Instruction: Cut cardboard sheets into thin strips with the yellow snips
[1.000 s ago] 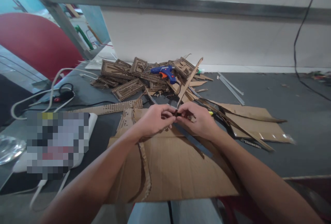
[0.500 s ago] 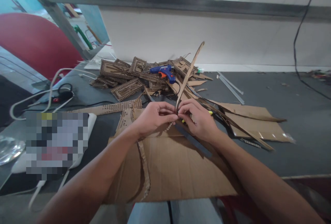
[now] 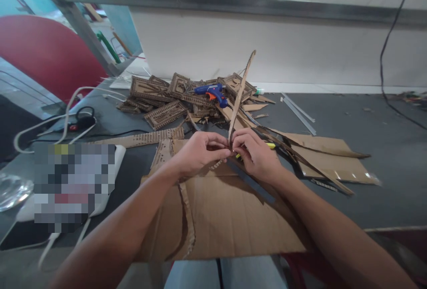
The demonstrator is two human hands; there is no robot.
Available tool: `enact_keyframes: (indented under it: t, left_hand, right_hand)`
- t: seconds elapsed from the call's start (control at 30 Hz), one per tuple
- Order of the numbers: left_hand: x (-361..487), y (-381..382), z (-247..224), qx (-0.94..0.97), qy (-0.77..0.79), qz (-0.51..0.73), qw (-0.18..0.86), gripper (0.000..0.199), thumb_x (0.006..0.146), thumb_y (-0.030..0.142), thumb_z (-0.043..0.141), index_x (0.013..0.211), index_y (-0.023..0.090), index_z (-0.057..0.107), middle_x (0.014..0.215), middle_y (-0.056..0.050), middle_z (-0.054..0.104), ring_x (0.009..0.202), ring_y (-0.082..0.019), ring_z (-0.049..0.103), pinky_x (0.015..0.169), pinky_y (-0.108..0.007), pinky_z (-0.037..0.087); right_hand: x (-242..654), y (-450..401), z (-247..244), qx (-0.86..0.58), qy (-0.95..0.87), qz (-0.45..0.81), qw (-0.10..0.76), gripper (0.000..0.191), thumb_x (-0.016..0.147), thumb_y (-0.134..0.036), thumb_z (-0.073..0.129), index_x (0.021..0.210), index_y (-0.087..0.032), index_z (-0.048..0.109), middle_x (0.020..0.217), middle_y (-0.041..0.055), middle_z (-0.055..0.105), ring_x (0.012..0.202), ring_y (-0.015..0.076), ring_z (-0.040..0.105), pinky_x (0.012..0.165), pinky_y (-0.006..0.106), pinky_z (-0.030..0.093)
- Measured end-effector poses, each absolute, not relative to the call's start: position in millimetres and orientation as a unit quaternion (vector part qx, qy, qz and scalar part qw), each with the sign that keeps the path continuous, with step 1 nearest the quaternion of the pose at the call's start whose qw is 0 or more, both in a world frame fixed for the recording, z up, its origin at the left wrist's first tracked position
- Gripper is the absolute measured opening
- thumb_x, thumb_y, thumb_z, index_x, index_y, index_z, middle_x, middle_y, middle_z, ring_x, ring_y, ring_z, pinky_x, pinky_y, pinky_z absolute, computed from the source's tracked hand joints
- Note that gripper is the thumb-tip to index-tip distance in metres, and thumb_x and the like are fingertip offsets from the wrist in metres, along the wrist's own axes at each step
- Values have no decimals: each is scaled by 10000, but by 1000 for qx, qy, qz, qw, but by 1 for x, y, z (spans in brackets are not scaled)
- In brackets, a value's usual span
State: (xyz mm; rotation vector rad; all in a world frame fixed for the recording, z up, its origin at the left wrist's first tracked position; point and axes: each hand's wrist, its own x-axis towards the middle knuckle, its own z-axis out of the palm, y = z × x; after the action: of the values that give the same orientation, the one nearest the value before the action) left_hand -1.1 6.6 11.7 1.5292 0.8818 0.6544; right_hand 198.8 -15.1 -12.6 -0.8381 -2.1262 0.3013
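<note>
A narrow cardboard strip [image 3: 240, 95] rises from between my fingertips, its upper end bent over. My left hand [image 3: 206, 151] pinches the strip's lower end from the left. From the right, my right hand [image 3: 254, 152] pinches it too, and the fingertips of both hands nearly touch. Below them lies a large cardboard sheet [image 3: 233, 222], with a thin torn strip [image 3: 188, 222] curving over its left part. A grey-blue flat bar [image 3: 255, 184] slants across the sheet under my right hand. Something yellow [image 3: 271, 145] shows beside that hand.
Behind my hands, a blue glue gun [image 3: 213, 91] rests on a pile of patterned cardboard pieces [image 3: 165, 114]. Clear sticks [image 3: 298, 114] and a wrapped cardboard piece [image 3: 333, 160] lie at the right. White cables [image 3: 66, 115] and a white device [image 3: 116, 160] are at the left.
The upper end of the cardboard strip has tilted slightly left. My right fingers have shifted a little around its lower end, while my left hand has hardly moved.
</note>
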Motion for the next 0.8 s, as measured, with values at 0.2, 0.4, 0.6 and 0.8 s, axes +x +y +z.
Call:
enact_keyframes:
  t: [0.2, 0.4, 0.6, 0.8]
  left_hand:
    - [-3, 6, 12, 655, 379, 273, 593, 211, 751, 274, 763, 895, 129, 711, 896, -80, 770, 870, -189, 716, 789, -285, 529]
    - [-3, 7, 11, 656, 392, 274, 584, 242, 732, 289, 781, 909, 137, 718, 897, -76, 772, 849, -187, 715, 784, -289, 529]
    - [-5, 10, 10, 663, 391, 276, 575, 266, 753, 316, 772, 949, 144, 720, 886, -55, 762, 811, -162, 696, 770, -275, 516]
    - [-4, 10, 9, 684, 362, 257, 579, 229, 815, 348, 718, 905, 137, 721, 812, -39, 739, 744, -143, 669, 733, -262, 502]
  right_hand:
    - [199, -15, -13, -330, -840, 132, 411, 156, 947, -84, 425, 898, -229, 455, 959, 65, 573, 861, 177, 576, 755, 318, 489]
    - [201, -13, -14, -342, -834, 115, 418, 140, 947, -97, 457, 902, -228, 480, 918, 51, 610, 841, 173, 603, 732, 304, 498]
    - [205, -13, -12, -339, -829, 93, 434, 65, 942, -230, 600, 1006, -237, 598, 1019, 66, 639, 880, 180, 634, 743, 311, 545]
    - [203, -13, -13, -328, -836, 71, 434, 72, 953, -175, 555, 946, -219, 611, 1006, 74, 619, 929, 189, 624, 812, 334, 542]
